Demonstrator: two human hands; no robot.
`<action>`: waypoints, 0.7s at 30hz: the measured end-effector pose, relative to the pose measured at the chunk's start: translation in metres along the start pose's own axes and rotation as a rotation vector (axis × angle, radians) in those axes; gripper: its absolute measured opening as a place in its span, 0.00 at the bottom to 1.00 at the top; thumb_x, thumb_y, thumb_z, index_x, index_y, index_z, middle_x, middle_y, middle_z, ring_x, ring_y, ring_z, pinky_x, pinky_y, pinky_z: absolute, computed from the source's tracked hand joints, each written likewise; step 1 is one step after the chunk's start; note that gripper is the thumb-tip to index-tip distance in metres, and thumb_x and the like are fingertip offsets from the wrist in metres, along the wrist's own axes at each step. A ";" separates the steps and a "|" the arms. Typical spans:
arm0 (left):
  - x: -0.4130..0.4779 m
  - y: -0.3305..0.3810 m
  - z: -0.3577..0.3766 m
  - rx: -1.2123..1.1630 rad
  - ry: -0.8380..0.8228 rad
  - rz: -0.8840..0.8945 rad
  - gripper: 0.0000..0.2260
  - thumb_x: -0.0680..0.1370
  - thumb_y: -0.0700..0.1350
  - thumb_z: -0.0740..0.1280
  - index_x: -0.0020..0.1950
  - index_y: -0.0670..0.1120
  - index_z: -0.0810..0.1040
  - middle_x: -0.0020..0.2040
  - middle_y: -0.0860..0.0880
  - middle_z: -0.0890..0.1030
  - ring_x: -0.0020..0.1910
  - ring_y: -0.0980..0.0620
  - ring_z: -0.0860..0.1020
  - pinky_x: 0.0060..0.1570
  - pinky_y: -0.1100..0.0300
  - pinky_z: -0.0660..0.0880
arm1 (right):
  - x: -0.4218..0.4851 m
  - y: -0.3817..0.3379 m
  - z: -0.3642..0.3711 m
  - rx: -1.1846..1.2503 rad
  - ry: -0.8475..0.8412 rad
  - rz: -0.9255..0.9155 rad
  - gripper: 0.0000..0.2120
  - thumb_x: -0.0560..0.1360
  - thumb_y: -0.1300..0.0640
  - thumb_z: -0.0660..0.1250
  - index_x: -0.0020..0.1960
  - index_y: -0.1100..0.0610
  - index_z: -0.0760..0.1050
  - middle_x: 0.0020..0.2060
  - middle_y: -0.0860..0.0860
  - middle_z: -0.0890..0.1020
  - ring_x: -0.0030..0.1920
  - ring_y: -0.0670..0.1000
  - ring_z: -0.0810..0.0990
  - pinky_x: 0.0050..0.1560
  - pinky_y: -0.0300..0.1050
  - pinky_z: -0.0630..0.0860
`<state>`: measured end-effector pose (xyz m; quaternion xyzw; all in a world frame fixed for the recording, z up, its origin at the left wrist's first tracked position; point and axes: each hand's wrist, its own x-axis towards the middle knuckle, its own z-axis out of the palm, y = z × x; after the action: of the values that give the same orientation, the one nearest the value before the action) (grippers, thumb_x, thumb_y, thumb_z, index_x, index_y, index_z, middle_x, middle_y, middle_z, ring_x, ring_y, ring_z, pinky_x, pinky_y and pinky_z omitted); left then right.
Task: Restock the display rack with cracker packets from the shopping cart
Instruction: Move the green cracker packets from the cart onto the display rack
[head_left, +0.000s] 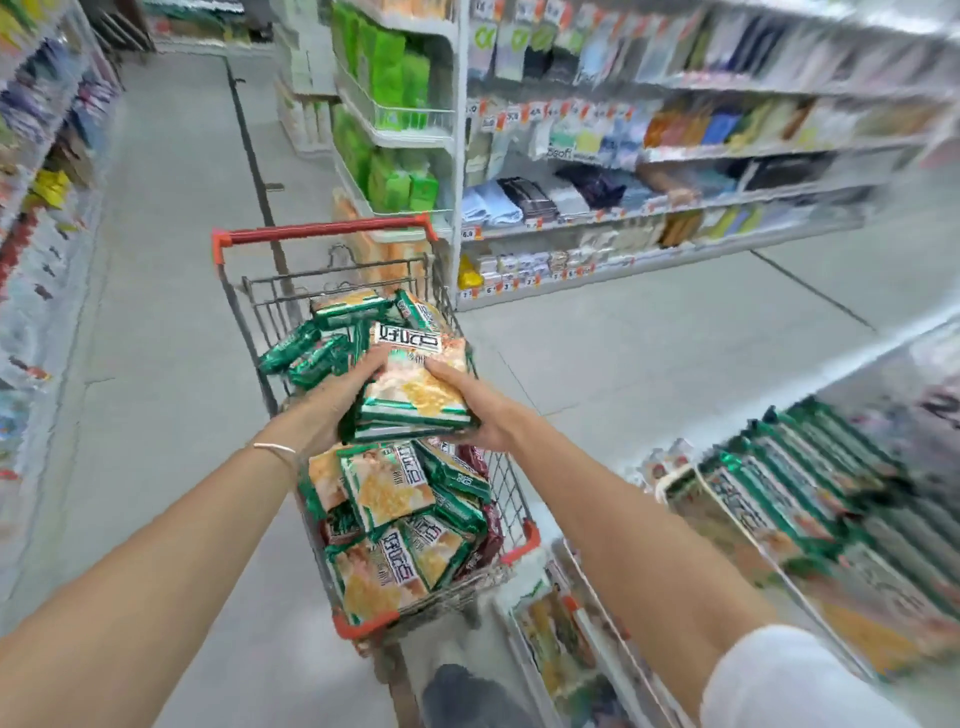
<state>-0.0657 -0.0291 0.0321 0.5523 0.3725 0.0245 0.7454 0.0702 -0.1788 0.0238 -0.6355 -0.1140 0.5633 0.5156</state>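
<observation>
Head view shows me both arms reaching forward over the shopping cart (323, 232), which stands in the centre of the frame on a grey floor (171, 322). My left hand (332, 408) grips the left edge of a small stack of cracker packets (415, 387), fingers curled over its top, and my right hand (480, 415) holds the right edge with the thumb on top and the fingers underneath. The stack sits level, just above the heap of loose cracker packets in the cart (395, 519), green-edged with pale orange faces. At the lower right, the display rack (883, 348) carries rows of similar packets (810, 467) standing on edge, though that part is blurred. A thin bracelet (275, 449) circles my left wrist, and a white sleeve (789, 675) covers my right upper arm. Green packages (395, 78) fill a shelf end at the upper centre
</observation>
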 end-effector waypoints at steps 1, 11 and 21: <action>-0.010 -0.003 0.012 0.057 -0.066 -0.016 0.45 0.61 0.70 0.77 0.70 0.45 0.75 0.62 0.41 0.82 0.54 0.42 0.84 0.60 0.45 0.78 | -0.016 0.011 -0.001 0.024 0.036 -0.015 0.23 0.72 0.38 0.71 0.52 0.57 0.76 0.41 0.52 0.85 0.42 0.51 0.83 0.55 0.45 0.80; -0.039 -0.072 0.169 0.353 -0.394 -0.054 0.29 0.65 0.70 0.75 0.56 0.50 0.84 0.62 0.43 0.82 0.60 0.41 0.80 0.65 0.39 0.73 | -0.203 0.130 -0.069 0.138 0.452 -0.080 0.16 0.77 0.39 0.66 0.49 0.52 0.77 0.38 0.48 0.82 0.43 0.49 0.79 0.58 0.47 0.74; -0.121 -0.080 0.401 0.580 -0.759 0.059 0.22 0.74 0.62 0.71 0.52 0.45 0.82 0.44 0.46 0.86 0.40 0.48 0.84 0.40 0.57 0.80 | -0.363 0.205 -0.204 0.106 0.899 -0.213 0.41 0.59 0.24 0.72 0.65 0.46 0.77 0.70 0.49 0.75 0.72 0.54 0.71 0.76 0.58 0.61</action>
<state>0.0505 -0.4368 0.0733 0.7179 0.0495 -0.2626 0.6428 0.0276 -0.6399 0.0464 -0.7742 0.0849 0.1809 0.6006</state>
